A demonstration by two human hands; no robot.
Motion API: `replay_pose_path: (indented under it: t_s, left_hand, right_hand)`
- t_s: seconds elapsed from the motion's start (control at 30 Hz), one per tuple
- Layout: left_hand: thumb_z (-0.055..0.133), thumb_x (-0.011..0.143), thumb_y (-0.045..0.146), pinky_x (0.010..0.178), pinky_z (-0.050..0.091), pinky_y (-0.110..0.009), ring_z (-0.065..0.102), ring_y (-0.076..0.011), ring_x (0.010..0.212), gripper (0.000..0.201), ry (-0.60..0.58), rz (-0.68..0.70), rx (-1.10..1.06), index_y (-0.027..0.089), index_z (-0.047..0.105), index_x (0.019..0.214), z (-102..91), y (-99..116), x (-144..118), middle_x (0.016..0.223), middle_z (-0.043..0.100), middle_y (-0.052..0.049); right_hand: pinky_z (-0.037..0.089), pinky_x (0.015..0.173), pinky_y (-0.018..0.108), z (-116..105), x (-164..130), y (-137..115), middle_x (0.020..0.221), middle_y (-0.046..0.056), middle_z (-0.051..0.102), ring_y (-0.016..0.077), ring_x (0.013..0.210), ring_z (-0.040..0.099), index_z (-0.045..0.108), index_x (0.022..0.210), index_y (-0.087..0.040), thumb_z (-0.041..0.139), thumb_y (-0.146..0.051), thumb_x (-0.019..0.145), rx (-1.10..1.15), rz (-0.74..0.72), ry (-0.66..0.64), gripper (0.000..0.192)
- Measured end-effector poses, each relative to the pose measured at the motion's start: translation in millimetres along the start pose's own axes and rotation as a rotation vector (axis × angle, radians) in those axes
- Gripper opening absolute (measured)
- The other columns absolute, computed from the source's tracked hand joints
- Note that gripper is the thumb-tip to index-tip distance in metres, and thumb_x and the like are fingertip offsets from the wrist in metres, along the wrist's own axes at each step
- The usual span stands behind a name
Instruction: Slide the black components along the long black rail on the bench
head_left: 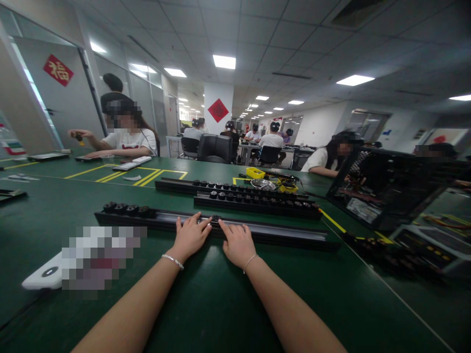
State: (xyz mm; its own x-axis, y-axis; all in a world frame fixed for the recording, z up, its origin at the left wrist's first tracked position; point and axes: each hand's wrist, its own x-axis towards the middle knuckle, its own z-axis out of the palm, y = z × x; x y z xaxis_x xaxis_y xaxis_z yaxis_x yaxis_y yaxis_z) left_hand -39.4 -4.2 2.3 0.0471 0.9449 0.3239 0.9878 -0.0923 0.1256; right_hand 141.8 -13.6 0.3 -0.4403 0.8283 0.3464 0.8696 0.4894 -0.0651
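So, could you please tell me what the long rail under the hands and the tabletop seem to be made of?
The rail looks like black metal or plastic with a pale, shiny strip along its channel. The tabletop appears covered in a matte green mat, dull and uniformly coloured.

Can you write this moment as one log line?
left hand: on long black rail | right hand: on rail | small black part: between fingertips | surface: green table

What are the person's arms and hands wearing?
Both arms are bare, with no sleeves and no gloves. The left hand has a thin beaded silver-white bracelet at its wrist. The right hand has a thinner, plain pale bracelet. No rings or watch show.
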Motion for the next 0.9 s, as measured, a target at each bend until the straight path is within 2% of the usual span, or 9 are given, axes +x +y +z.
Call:
replay_pose_path:
  t_s: [0.13, 0.37, 0.73, 0.9]
  left_hand:
    - [0.028, 0.091, 0.049, 0.103, 0.018, -0.065, 0.044, -0.0287, 0.125, 0.044, -0.002, -0.002, 0.0, 0.04, 0.05, 0.127, 0.7, -0.4, 0.4, 0.141, 0.044, -0.009]
    - [0.026, 0.091, 0.049, 0.102, 0.019, -0.066, 0.045, -0.0295, 0.124, 0.044, -0.006, 0.004, 0.001, 0.041, 0.051, 0.126, -0.6, 0.6, -0.3, 0.141, 0.044, -0.008]
    - [0.026, 0.091, 0.048, 0.102, 0.018, -0.066, 0.046, -0.0298, 0.122, 0.043, 0.0, 0.005, 0.013, 0.042, 0.05, 0.127, -2.2, 2.6, -2.3, 0.141, 0.044, -0.008]
    - [0.027, 0.091, 0.046, 0.102, 0.017, -0.066, 0.045, -0.0294, 0.123, 0.044, 0.017, 0.01, 0.028, 0.039, 0.048, 0.129, -2.6, 5.4, -5.0, 0.142, 0.043, -0.008]
  right_hand:
    - [0.021, 0.1, 0.04, -0.8, 1.4, -0.3, 0.115, 0.006, 0.06, 0.0215, 0.106, 0.049, 0.035, 0.14, -0.028, 0.045, -0.025, 0.082, 0.013, 0.014, 0.003, 0.059]
    - [0.028, 0.09, 0.038, -8.0, 4.9, -3.3, 0.102, 0.006, 0.062, 0.0214, 0.096, 0.053, 0.031, 0.142, -0.036, 0.045, -0.024, 0.082, -0.032, 0.052, -0.043, 0.062]
    - [0.024, 0.097, 0.038, -4.6, 2.8, -0.7, 0.113, 0.006, 0.062, 0.0207, 0.104, 0.051, 0.038, 0.138, -0.028, 0.045, -0.024, 0.081, 0.045, 0.032, -0.011, 0.057]
    - [0.022, 0.099, 0.038, -3.4, 1.8, 0.8, 0.116, 0.006, 0.061, 0.0196, 0.108, 0.05, 0.038, 0.137, -0.027, 0.045, -0.024, 0.081, 0.055, 0.02, -0.006, 0.056]
